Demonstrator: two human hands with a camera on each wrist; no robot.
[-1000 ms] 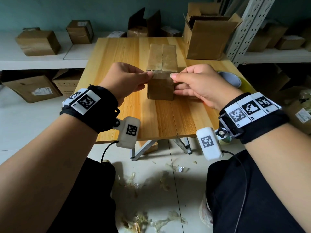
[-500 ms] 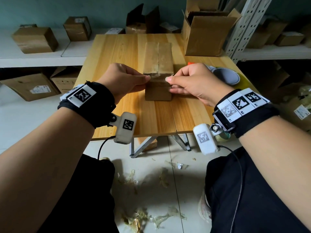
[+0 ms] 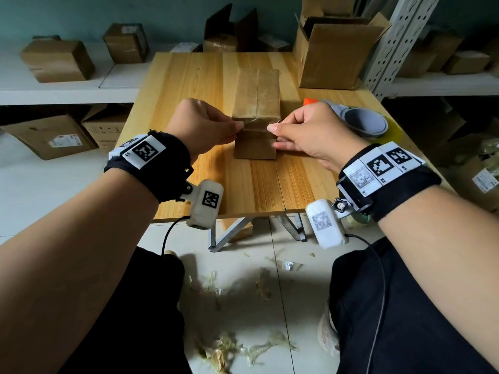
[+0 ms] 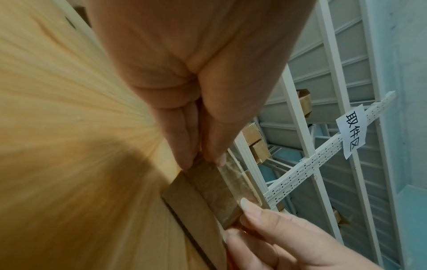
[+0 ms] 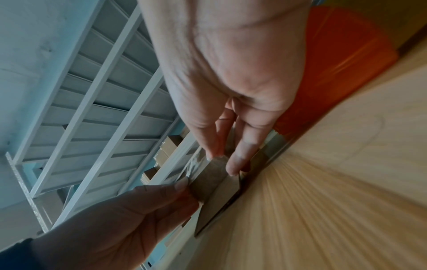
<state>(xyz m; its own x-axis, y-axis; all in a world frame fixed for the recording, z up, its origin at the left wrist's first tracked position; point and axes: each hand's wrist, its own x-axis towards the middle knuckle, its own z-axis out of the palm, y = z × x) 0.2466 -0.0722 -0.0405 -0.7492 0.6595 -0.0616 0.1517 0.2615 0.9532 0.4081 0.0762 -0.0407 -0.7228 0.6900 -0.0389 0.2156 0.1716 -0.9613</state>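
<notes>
A closed brown cardboard box [image 3: 256,95] lies lengthwise in the middle of the wooden table [image 3: 189,76]. A strip of clear tape [image 4: 238,177] runs across the top edge of its near end. My left hand [image 3: 239,128] pinches the strip's left end between thumb and fingers at the box's near left corner. At the near right corner my right hand [image 3: 272,130] pinches the other end, with its lower fingers lying against the near face. In the right wrist view the tape [image 5: 196,164] looks crinkled beside my right thumb.
An open carton [image 3: 332,49] stands at the table's back right. A grey tape roll [image 3: 361,122] and an orange object [image 3: 307,101] lie just right of my right hand. Boxes fill the shelves behind, a white rack upright [image 3: 399,36] rises at right, and tape scraps [image 3: 237,344] litter the floor.
Both hands have stayed at the box's near end. My thumbs have come a little lower on the near face, holding the tape ends. The box has not moved.
</notes>
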